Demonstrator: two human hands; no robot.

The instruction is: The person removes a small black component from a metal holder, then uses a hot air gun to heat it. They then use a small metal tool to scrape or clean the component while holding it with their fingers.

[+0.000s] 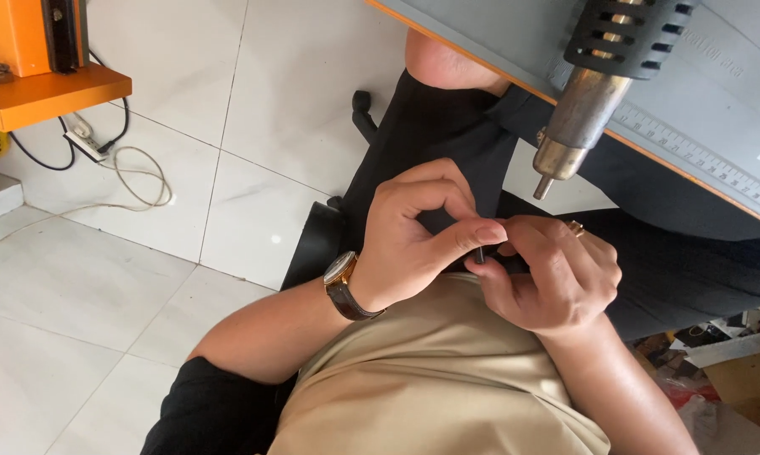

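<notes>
Both hands meet over my lap, above black trousers and a beige shirt. My left hand (pixel 418 232), with a brown-strapped wristwatch (pixel 344 286), pinches a small dark rod-like part (pixel 480 254) between thumb and forefinger. My right hand (pixel 552 274), with a ring on one finger, closes around the same small part from the other side. Most of the part is hidden by the fingers.
A hot-air gun (pixel 594 84) with a metal nozzle lies on a grey mat (pixel 717 109) on the desk edge at upper right. An orange shelf (pixel 43 88) and loose cables (pixel 131 181) sit on the white tiled floor at left. Clutter lies at lower right.
</notes>
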